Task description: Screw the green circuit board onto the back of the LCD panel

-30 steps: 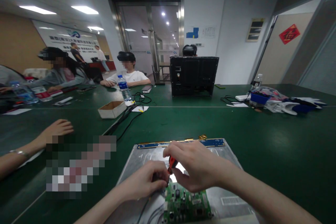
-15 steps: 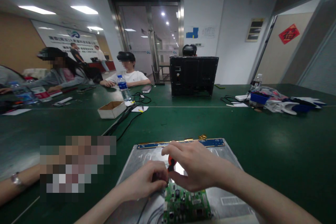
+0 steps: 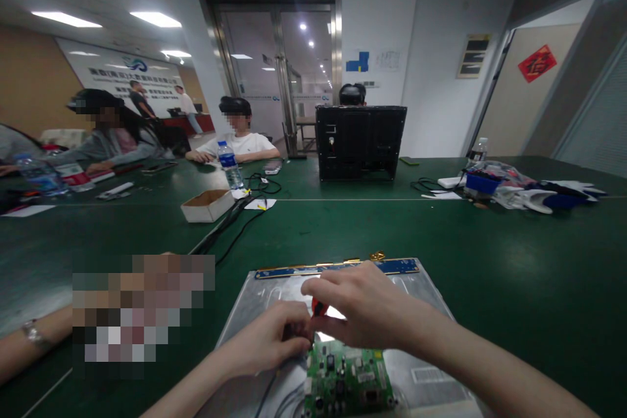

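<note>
Across the foreground and beyond, green table [image 3: 514, 261]: shared work surface, bearing everything below
Metal panel [image 3: 255, 297]: flat before the person, board side up, probably so both hands can reach in; forearms cover part of it
Black casing [image 3: 361, 140]: upright on the far side, well apart; it blocks much of the view of someone behind
Co-worker's forearm [image 3: 59, 326]: off to the left, clear of the panel
Right hand [image 3: 365, 304]: arched over the panel's middle; thumb and fingers gripping the tool's handle
Left hand [image 3: 277, 333]: low by the board's upper left corner; fingers bent inward, perhaps steadying the tool; what they pinch, if anything, I cannot tell
Green circuit board [image 3: 347, 372]: on the panel, nearest the person; wires run beside its left edge
Cardboard box [image 3: 208, 208]: beyond the panel to the left, beside black cables [image 3: 230, 212]; neither obstructs the hands
Blue strip [image 3: 401, 266]: along the panel's far edge; partly behind the right hand
Red-handled tool [image 3: 318, 306]: between the hands, above the board's edge; fingers hide its tip
</note>
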{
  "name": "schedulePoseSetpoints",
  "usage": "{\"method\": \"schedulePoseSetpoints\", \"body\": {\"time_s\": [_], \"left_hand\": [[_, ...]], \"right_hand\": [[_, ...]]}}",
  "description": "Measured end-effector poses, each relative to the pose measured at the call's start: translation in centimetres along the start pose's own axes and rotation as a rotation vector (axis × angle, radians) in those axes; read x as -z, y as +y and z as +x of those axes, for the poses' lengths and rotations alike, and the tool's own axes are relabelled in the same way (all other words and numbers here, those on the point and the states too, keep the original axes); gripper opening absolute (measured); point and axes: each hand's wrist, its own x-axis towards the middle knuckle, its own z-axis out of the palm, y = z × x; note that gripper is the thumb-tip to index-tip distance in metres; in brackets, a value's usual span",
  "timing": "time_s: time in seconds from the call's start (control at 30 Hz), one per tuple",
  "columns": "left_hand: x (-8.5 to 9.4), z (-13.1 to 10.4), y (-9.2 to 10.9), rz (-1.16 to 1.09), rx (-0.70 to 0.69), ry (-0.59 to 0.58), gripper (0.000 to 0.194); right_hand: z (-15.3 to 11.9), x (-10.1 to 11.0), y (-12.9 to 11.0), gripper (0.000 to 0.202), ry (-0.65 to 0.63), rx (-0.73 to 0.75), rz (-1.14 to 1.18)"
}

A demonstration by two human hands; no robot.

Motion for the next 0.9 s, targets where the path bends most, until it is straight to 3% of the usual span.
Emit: {"method": "schedulePoseSetpoints", "body": {"time_s": [0.2,0.47,0.67,0.9], "left_hand": [[-0.22,0.01,-0.24,-0.124,-0.007,-0.032,0.008],[-0.18,-0.19,-0.2,-0.058,0.011,-0.016,0.009],[-0.05,-0.16,-0.07,-0.018,0.01,-0.002,0.006],[-0.29,-0.17,-0.49,-0.07,-0.007,-0.034,0.007]], "right_hand": [[-0.03,0.3,-0.23,0.036,-0.007,0.019,0.056],[0.08,0.33,-0.21,0.032,0.009,0.012,0.027],[0.22,0.11,-0.11,0.018,0.016,-0.003,-0.062],[-0.01,0.15,-0.15,0.033,0.022,0.013,0.013]]}}
